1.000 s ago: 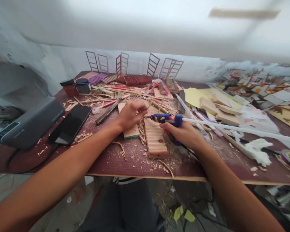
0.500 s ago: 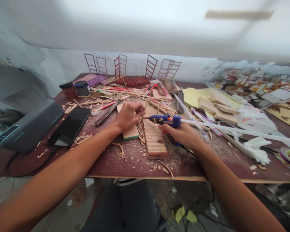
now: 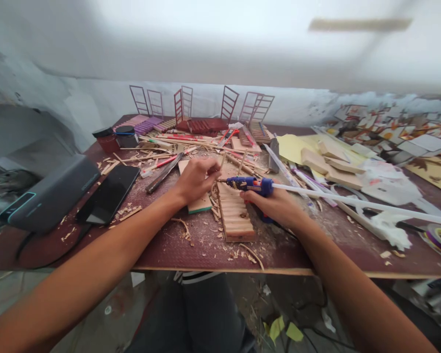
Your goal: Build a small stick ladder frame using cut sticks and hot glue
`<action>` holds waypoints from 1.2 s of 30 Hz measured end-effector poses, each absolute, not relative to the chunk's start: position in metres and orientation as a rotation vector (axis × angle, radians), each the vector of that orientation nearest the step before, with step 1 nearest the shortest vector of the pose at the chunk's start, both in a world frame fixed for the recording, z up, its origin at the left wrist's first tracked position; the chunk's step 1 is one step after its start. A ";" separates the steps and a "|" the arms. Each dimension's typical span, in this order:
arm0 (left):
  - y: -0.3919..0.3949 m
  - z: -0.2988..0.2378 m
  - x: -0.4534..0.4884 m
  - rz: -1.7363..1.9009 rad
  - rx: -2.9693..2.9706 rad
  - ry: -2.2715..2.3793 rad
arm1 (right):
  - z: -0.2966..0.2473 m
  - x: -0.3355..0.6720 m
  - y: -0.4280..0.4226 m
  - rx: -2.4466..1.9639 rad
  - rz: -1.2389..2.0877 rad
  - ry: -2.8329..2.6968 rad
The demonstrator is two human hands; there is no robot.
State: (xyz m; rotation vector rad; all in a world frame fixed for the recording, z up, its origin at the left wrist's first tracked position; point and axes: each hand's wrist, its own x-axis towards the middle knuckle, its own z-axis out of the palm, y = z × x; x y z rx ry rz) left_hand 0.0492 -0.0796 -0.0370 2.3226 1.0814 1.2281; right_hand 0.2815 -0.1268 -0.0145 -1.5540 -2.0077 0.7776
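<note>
Glue gun (image 3: pixel 255 185) is grasped by the right hand (image 3: pixel 281 206), held over the far part of the ridged wooden block (image 3: pixel 237 213) on the table (image 3: pixel 161 252). Its nozzle is pointed toward the left hand (image 3: pixel 196 181). Both forearms (image 3: pixel 125 240) are angled inward. The left fingers are curled together beside a thin stick (image 3: pixel 223 159); whether it is gripped cannot be told.

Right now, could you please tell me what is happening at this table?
The person's right hand holds a blue hot glue gun, with a long white glue stick in its back. The nozzle is close to the left hand, which is by a thin wooden stick; whether it pinches this is hard to tell. Near both hands, a ridged wooden block lies on the table among wood shavings.
</note>
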 end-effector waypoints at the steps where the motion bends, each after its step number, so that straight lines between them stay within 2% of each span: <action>1: -0.079 -0.037 0.049 1.229 2.314 1.083 | -0.014 0.281 -0.127 -1.545 0.769 -2.011; 15: -0.080 -0.038 0.049 1.335 2.253 1.078 | -0.010 0.302 -0.131 -1.432 0.762 -1.438; 18: -0.080 -0.037 0.050 1.354 2.243 1.050 | -0.003 0.306 -0.133 -1.472 0.655 -1.520; 23: -0.081 -0.034 0.051 1.348 2.225 1.031 | 0.001 0.330 -0.131 -1.406 0.118 -1.944; 25: -0.081 -0.033 0.051 1.348 2.222 1.042 | -0.002 0.341 -0.128 -1.392 0.014 -2.108; 32: -0.080 -0.032 0.051 1.344 2.184 1.052 | 0.023 0.377 -0.120 -1.424 0.316 -2.499; 36: -0.080 -0.032 0.051 1.342 2.157 1.047 | 0.050 0.361 -0.109 -1.373 0.256 -2.311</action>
